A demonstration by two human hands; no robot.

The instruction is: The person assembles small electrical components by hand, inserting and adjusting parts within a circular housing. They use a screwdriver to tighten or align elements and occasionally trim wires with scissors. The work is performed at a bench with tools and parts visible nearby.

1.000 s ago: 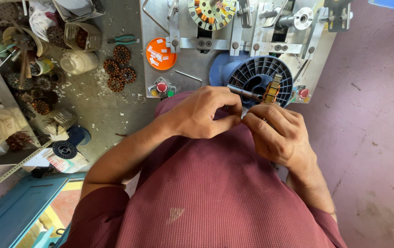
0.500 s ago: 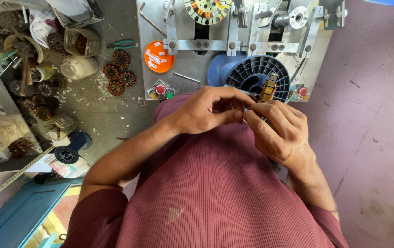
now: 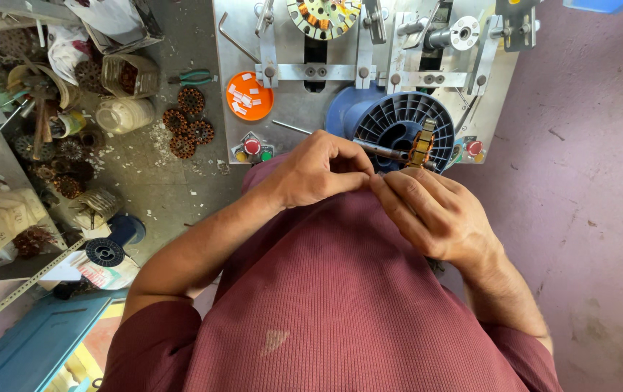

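Observation:
A small armature [image 3: 421, 147] with copper windings sits on a thin steel shaft [image 3: 382, 150], held in front of my chest above my maroon shirt. My left hand [image 3: 318, 173] is curled, its fingertips pinched together at the shaft's near end. My right hand [image 3: 438, 214] comes in from the right. Its fingers lie under the armature and meet the left fingertips. Whatever is pinched between the fingertips is hidden. Just behind the armature is a blue ribbed spool [image 3: 398, 120].
A grey metal winding machine [image 3: 289, 109] stands ahead, with red buttons [image 3: 252, 147], an orange lid [image 3: 249, 95] holding white slips, and a round stator [image 3: 324, 14] on top. On the floor to the left are wound coils [image 3: 184, 131], jars [image 3: 124, 115], pliers [image 3: 191, 76] and a black spool [image 3: 105, 252].
Both hands have stayed together at the armature and drifted slightly lower in view. The fingertips have shifted a little along the shaft.

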